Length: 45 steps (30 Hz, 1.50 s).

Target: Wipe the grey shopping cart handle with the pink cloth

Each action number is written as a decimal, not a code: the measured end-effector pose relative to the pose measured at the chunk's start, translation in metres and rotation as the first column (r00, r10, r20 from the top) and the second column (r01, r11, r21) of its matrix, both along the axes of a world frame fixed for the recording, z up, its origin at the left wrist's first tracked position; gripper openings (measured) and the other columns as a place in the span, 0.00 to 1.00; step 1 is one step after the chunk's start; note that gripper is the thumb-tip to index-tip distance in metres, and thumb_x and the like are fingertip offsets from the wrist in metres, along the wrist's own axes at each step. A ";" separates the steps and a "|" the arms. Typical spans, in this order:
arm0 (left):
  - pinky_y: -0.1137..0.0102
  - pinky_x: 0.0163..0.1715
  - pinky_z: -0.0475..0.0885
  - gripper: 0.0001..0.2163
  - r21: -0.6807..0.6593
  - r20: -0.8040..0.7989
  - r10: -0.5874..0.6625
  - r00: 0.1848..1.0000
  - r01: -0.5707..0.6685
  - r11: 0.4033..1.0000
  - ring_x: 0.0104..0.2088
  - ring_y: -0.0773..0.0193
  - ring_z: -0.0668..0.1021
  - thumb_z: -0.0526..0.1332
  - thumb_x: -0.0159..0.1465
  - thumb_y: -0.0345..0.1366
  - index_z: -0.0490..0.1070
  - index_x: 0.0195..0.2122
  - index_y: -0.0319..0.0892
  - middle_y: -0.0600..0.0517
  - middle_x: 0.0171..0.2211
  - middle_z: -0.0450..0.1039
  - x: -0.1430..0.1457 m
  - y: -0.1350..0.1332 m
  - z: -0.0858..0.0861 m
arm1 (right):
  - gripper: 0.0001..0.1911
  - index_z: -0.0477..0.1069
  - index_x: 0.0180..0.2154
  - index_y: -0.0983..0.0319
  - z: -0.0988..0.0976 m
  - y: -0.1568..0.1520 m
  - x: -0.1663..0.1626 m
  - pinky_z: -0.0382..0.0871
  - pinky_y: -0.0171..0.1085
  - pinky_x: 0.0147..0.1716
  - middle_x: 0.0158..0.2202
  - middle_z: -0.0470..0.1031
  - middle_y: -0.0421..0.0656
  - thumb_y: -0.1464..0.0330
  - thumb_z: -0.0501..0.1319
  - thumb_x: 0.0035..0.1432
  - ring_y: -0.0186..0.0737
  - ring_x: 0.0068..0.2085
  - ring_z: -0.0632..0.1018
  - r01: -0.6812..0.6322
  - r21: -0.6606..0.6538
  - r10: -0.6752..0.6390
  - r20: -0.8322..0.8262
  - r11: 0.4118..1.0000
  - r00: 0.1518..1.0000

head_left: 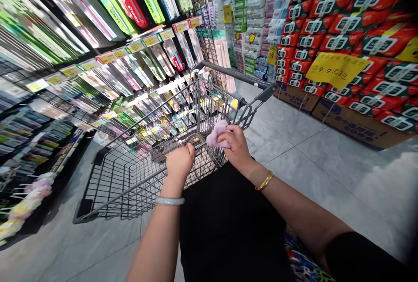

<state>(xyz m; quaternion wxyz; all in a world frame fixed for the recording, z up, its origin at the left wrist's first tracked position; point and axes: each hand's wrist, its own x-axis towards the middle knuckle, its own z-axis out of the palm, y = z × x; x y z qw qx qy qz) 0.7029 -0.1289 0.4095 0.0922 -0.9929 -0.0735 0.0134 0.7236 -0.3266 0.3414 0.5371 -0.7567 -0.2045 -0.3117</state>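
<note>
A grey wire shopping cart (130, 206) stands in front of me, turned sideways, its dark push handle (233, 75) at the upper right. My left hand (180, 162) is closed around the cart's near top rail. Bunched in my right hand (235, 145) is a lilac cloth (218, 133), which rests at the same rail farther right. The fingertips of my right hand are curled into the cloth. Through the cart's mesh I see a folded grey panel (160, 151), and few details beyond it can be made out.
Toothbrush packs hang on a tall shelf rack (143, 42) just behind the cart. Red packs of wipes (339, 25) are stacked on cardboard boxes (349, 125) at the right, with a yellow price sign (338, 69). Grey tiled floor (294, 177) runs between them. Pastel puffs (29, 199) hang at the left.
</note>
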 end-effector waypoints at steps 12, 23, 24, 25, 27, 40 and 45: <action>0.61 0.34 0.72 0.23 0.036 0.061 -0.081 0.995 0.079 0.996 0.38 0.48 0.81 0.41 0.71 0.36 0.78 0.39 0.38 0.39 0.33 0.78 -0.002 0.002 -0.008 | 0.19 0.74 0.36 0.56 -0.002 0.034 -0.020 0.67 0.46 0.54 0.46 0.63 0.43 0.82 0.55 0.48 0.44 0.52 0.70 -0.087 -0.034 0.087 0.001 0.996 0.996; 0.62 0.36 0.73 0.19 0.040 0.060 -0.168 0.984 0.166 0.985 0.39 0.50 0.82 0.43 0.71 0.32 0.75 0.45 0.37 0.39 0.36 0.78 -0.011 0.005 -0.007 | 0.23 0.73 0.35 0.56 -0.029 0.051 -0.031 0.68 0.46 0.51 0.44 0.64 0.43 0.84 0.53 0.42 0.44 0.50 0.70 -0.208 -0.115 0.202 -0.064 0.971 0.977; 0.62 0.36 0.73 0.19 0.026 0.062 -0.156 0.986 0.155 0.988 0.39 0.50 0.82 0.43 0.71 0.33 0.75 0.45 0.36 0.39 0.36 0.78 -0.011 0.006 -0.008 | 0.23 0.73 0.36 0.56 -0.023 0.051 -0.031 0.67 0.46 0.52 0.45 0.63 0.43 0.84 0.53 0.43 0.44 0.51 0.70 -0.194 -0.098 0.192 -0.034 0.976 0.981; 0.62 0.36 0.73 0.20 0.015 0.065 -0.147 0.987 0.146 0.989 0.39 0.51 0.82 0.43 0.72 0.33 0.75 0.44 0.36 0.39 0.35 0.78 -0.011 0.006 -0.009 | 0.23 0.74 0.36 0.56 -0.017 0.051 -0.031 0.67 0.46 0.53 0.45 0.63 0.43 0.84 0.54 0.44 0.45 0.51 0.70 -0.180 -0.094 0.181 -0.003 0.979 0.984; 0.63 0.37 0.73 0.20 0.007 0.072 -0.154 0.985 0.154 0.988 0.39 0.51 0.82 0.43 0.72 0.33 0.75 0.43 0.36 0.39 0.34 0.78 -0.011 0.008 -0.010 | 0.22 0.74 0.36 0.56 -0.011 0.052 -0.028 0.67 0.47 0.52 0.46 0.63 0.44 0.84 0.54 0.45 0.45 0.51 0.69 -0.165 -0.132 0.171 0.031 0.977 0.985; 0.65 0.36 0.70 0.26 -0.091 0.230 -0.127 0.965 0.151 0.984 0.36 0.54 0.81 0.39 0.73 0.37 0.76 0.36 0.35 0.39 0.31 0.77 -0.012 0.014 -0.020 | 0.23 0.76 0.36 0.56 -0.012 0.057 -0.033 0.67 0.45 0.51 0.45 0.65 0.45 0.85 0.54 0.45 0.46 0.50 0.68 -0.168 -0.281 0.184 0.032 0.945 0.982; 0.59 0.42 0.69 0.24 -0.059 0.375 -0.122 0.919 0.155 0.986 0.34 0.53 0.80 0.42 0.72 0.36 0.77 0.33 0.36 0.41 0.29 0.78 -0.017 0.011 -0.024 | 0.24 0.76 0.36 0.58 -0.023 0.056 -0.036 0.68 0.45 0.50 0.45 0.65 0.46 0.86 0.52 0.44 0.46 0.49 0.68 -0.208 -0.340 0.221 -0.001 0.917 0.975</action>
